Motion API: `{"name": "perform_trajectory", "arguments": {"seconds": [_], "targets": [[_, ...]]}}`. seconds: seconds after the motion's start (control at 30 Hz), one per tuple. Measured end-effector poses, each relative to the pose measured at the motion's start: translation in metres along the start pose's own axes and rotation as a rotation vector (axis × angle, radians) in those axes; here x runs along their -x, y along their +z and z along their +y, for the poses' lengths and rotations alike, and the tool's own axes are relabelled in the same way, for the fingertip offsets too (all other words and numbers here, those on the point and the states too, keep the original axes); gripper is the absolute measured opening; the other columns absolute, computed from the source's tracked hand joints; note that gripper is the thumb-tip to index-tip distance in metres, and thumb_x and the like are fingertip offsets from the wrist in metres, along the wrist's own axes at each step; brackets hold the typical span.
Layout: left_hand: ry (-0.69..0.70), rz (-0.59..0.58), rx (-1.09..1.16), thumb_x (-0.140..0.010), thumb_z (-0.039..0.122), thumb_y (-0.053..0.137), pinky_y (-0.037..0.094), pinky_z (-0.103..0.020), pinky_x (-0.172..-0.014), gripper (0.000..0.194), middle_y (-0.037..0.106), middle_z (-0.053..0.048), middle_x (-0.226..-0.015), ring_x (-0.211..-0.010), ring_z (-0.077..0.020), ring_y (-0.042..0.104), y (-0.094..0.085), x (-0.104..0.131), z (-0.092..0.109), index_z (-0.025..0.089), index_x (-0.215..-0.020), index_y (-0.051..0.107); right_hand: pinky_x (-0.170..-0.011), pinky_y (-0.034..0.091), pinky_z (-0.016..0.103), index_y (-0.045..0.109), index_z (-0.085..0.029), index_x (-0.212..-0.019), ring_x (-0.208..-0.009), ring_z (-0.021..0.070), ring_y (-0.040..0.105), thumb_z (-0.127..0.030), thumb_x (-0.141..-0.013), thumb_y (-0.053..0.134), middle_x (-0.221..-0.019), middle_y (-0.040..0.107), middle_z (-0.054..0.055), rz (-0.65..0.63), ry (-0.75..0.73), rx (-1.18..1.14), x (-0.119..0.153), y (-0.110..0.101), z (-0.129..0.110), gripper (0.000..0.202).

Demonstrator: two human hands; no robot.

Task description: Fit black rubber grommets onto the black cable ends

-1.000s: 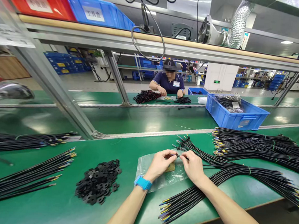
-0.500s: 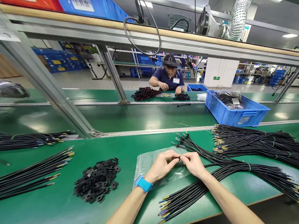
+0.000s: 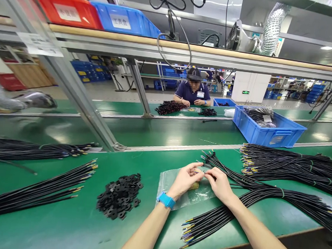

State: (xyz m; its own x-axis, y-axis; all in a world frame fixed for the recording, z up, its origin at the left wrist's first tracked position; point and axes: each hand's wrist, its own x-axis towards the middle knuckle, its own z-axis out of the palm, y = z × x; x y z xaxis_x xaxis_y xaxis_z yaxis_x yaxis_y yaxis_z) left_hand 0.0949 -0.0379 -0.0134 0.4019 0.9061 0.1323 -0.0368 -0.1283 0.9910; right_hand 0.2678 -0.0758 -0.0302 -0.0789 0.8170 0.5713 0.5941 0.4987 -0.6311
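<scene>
At frame centre, my left hand (image 3: pixel 184 178) and right hand (image 3: pixel 219 183) pinch one black cable's end (image 3: pixel 203 172) between fingertips, above a clear plastic bag (image 3: pixel 178 190). Many cables (image 3: pixel 282 176) at right look unworked; cable bundles (image 3: pixel 34 191) lie lower left beside black clips (image 3: pixel 119 195).

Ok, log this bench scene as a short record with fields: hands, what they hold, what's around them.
left hand: fingertips pinched at the end of a cable, over the bag
right hand: pinching the same cable end, fingertips meeting the left's
bag: clear plastic, flat on the table under both hands
black parts: loose pile left of the bag
cable bundles: spread to the right; more on the far left
blue bin: beyond, right
co-worker: seated across
</scene>
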Motion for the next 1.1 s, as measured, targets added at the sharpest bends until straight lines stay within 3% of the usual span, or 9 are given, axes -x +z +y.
{"name": "perform_trajectory", "arguments": {"seconds": [0.23, 0.37, 0.43, 0.57, 0.63, 0.7, 0.8, 0.87, 1.1], "targets": [[0.21, -0.009, -0.213, -0.078, 0.026, 0.069, 0.052, -0.031, -0.083, 0.042, 0.07, -0.007, -0.097, -0.085, -0.017, 0.066, 0.004, 0.001, -0.006, 0.016, -0.118, 0.064, -0.072, 0.047, 0.029, 0.069, -0.02, -0.087, -0.075, 0.0184, 0.062, -0.029, -0.097, 0.046, -0.081, 0.065, 0.005, -0.091, -0.042, 0.113, 0.007, -0.005, 0.009, 0.026], [0.365, 0.184, -0.686, -0.086, 0.033, 0.062, 0.05, -0.031, -0.086, 0.038, 0.068, -0.008, -0.105, -0.093, -0.019, 0.063, -0.018, 0.0, 0.006, 0.02, -0.121, 0.062, -0.076, 0.045, 0.03, 0.068, -0.019, -0.092, -0.081, 0.0199, 0.061, -0.031, -0.099, 0.044, -0.088, 0.066, 0.007, 0.026, -0.078, 0.281, -0.018, -0.012, 0.02, 0.028], [0.296, 0.332, -1.032, -0.089, 0.032, 0.055, 0.047, -0.034, -0.088, 0.031, 0.067, -0.011, -0.106, -0.098, -0.0227, 0.061, -0.039, 0.001, 0.015, 0.018, -0.116, 0.065, -0.079, 0.043, 0.033, 0.068, -0.016, -0.092, -0.086, 0.0229, 0.059, -0.028, -0.098, 0.044, -0.091, 0.065, 0.01, 0.043, -0.049, 0.479, -0.037, -0.016, 0.022, 0.027], [-0.118, 0.528, -1.47, -0.089, 0.029, 0.049, 0.046, -0.039, -0.08, 0.029, 0.065, -0.019, -0.101, -0.097, -0.0313, 0.059, -0.082, 0.005, 0.025, 0.011, -0.099, 0.07, -0.082, 0.04, 0.042, 0.066, -0.007, -0.098, -0.098, 0.0327, 0.054, -0.021, -0.087, 0.063, -0.105, 0.061, 0.022, -0.033, 0.16, 0.87, -0.05, -0.027, 0.011, 0.018], [-0.233, 0.608, -1.548, -0.089, 0.03, 0.048, 0.044, -0.041, -0.079, 0.032, 0.064, -0.021, -0.103, -0.1, -0.0346, 0.057, -0.097, 0.01, 0.024, 0.008, -0.097, 0.07, -0.084, 0.04, 0.042, 0.066, -0.01, -0.1, -0.1, 0.0314, 0.053, -0.024, -0.089, 0.063, -0.105, 0.061, 0.02, -0.121, 0.129, 0.83, -0.036, -0.031, -0.005, 0.019], [-0.339, 0.637, -1.585, -0.088, 0.03, 0.049, 0.042, -0.042, -0.08, 0.032, 0.064, -0.022, -0.105, -0.102, -0.0365, 0.056, -0.106, 0.018, 0.021, 0.007, -0.097, 0.07, -0.084, 0.041, 0.038, 0.069, -0.016, -0.097, -0.097, 0.0263, 0.055, -0.03, -0.092, 0.059, -0.1, 0.062, 0.013, -0.316, 0.026, 0.64, -0.014, -0.034, -0.025, 0.018], [-0.447, 0.608, -1.62, -0.086, 0.019, 0.044, 0.039, -0.042, -0.081, 0.031, 0.065, -0.022, -0.103, -0.102, -0.0358, 0.056, -0.112, 0.032, 0.017, 0.006, -0.093, 0.071, -0.084, 0.042, 0.032, 0.071, -0.019, -0.091, -0.09, 0.0202, 0.057, -0.03, -0.092, 0.061, -0.091, 0.062, 0.006, -0.634, -0.082, 0.354, 0.018, -0.037, -0.052, 0.015], [-0.443, 0.579, -1.645, -0.085, 0.01, 0.039, 0.037, -0.042, -0.082, 0.034, 0.067, -0.021, -0.101, -0.1, -0.034, 0.057, -0.114, 0.037, 0.015, 0.006, -0.09, 0.072, -0.082, 0.042, 0.029, 0.07, -0.019, -0.088, -0.087, 0.0182, 0.058, -0.023, -0.091, 0.061, -0.086, 0.062, 0.004, -0.767, -0.106, 0.247, 0.03, -0.037, -0.061, 0.011], [-0.274, 0.541, -1.619, -0.086, 0.013, 0.038, 0.035, -0.044, -0.085, 0.035, 0.068, -0.017, -0.095, -0.097, -0.0314, 0.058, -0.119, 0.031, 0.005, 0.013, -0.091, 0.073, -0.08, 0.042, 0.028, 0.061, -0.017, -0.078, -0.081, 0.0164, 0.057, -0.014, -0.09, 0.056, -0.082, 0.063, 0.003, -0.845, -0.161, 0.16, 0.027, -0.034, -0.057, 0.014]]}}
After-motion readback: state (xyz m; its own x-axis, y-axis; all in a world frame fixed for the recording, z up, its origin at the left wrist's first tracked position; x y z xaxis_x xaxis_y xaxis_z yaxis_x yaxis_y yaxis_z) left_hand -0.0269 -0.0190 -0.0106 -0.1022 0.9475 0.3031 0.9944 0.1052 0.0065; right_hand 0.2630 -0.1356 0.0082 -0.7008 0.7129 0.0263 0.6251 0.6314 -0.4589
